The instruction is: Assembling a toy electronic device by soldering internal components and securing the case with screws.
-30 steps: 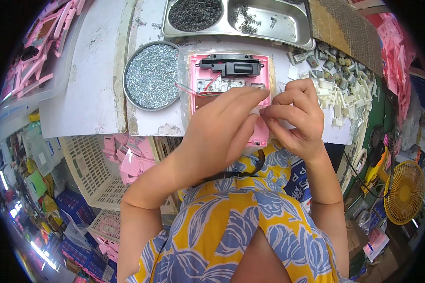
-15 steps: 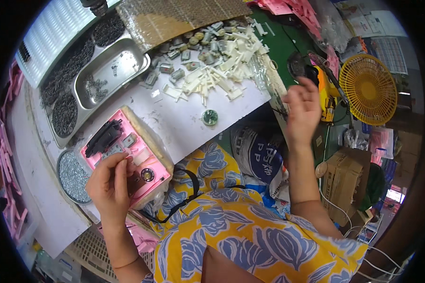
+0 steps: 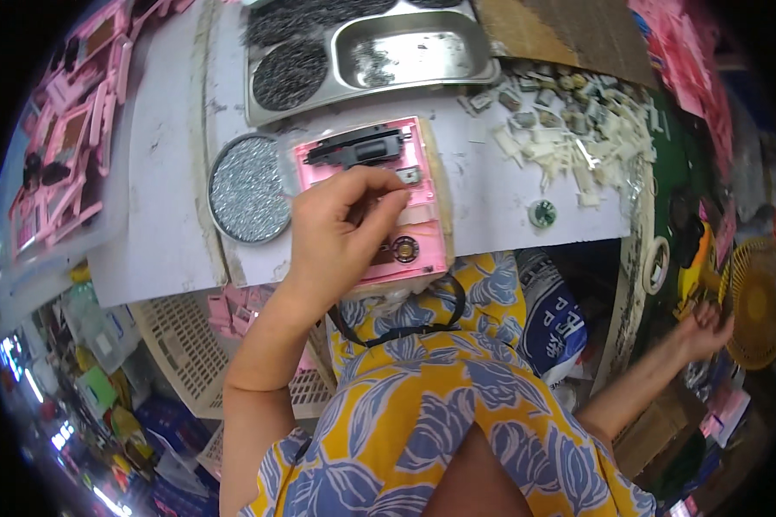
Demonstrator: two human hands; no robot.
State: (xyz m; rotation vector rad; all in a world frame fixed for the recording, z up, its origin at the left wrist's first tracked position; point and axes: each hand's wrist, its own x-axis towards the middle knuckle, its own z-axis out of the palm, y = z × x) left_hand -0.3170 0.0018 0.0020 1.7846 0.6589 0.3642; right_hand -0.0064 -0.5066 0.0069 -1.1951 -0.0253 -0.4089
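My left hand (image 3: 341, 228) is over an open pink plastic housing (image 3: 424, 142), thumb and forefinger pinched together. Whatever lies between the fingertips is too small or hidden to make out. Inside the housing lie a long black plastic mechanism (image 3: 359, 148), a small grey metal part (image 3: 409, 176) beside my fingertips and a round black part with a brass-coloured centre (image 3: 405, 250). My hand hides the housing's middle. Far to the right, my right hand (image 3: 705, 332) is by a yellow fan (image 3: 757, 302), its fingers curled and blurred; I cannot tell whether they hold anything.
A round dish of small silvery pieces (image 3: 250, 189) stands left of the housing. Behind is a metal tray (image 3: 483, 73) with dark small parts. White plastic pieces (image 3: 547, 155) and small motors (image 3: 569, 99) are heaped at right, near a small round green-topped item (image 3: 542, 214).
The view has turned, so the bench sits further right in it. My right hand has moved down and outward toward the fan. My left hand remains pinched over the housing.
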